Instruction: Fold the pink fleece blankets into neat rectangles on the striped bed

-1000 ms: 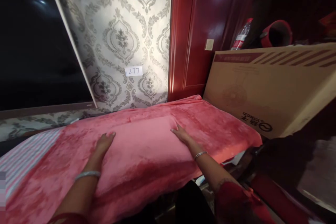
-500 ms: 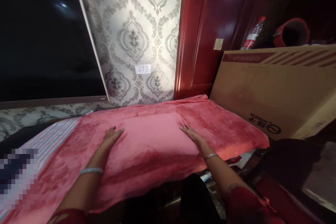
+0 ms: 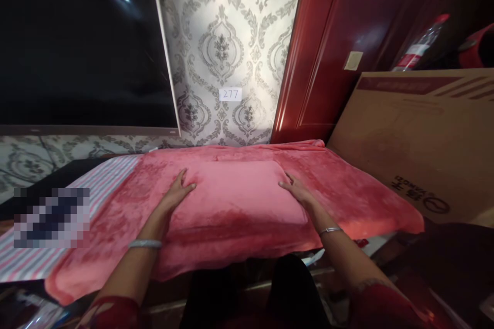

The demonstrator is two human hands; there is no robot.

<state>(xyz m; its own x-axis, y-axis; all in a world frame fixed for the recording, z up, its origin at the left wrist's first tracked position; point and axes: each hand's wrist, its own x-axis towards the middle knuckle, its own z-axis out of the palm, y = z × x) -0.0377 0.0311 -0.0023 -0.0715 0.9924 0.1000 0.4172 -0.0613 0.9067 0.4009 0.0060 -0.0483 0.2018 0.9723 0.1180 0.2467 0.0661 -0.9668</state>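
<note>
A pink plush blanket (image 3: pixel 347 200) covers a raised surface in front of me. On top of it lies a folded, lighter pink piece of the same cloth (image 3: pixel 237 190). My left hand (image 3: pixel 176 194) presses flat against the left edge of the folded piece, fingers spread. At its right edge rests my right hand (image 3: pixel 300 193), also flat on the cloth. Both wrists carry silver bangles.
A striped pink and white cloth (image 3: pixel 88 190) lies left of the blanket. A large cardboard box (image 3: pixel 420 139) leans at the right, with a plastic bottle (image 3: pixel 419 46) behind it. A dark screen (image 3: pixel 77 41), patterned wallpaper with a "277" label (image 3: pixel 230 94) and a red wooden door (image 3: pixel 347 36) stand behind.
My view has shifted so everything sits further right and nearer. Both hands have slid forward along the folded cloth's sides and stay flat on it.
</note>
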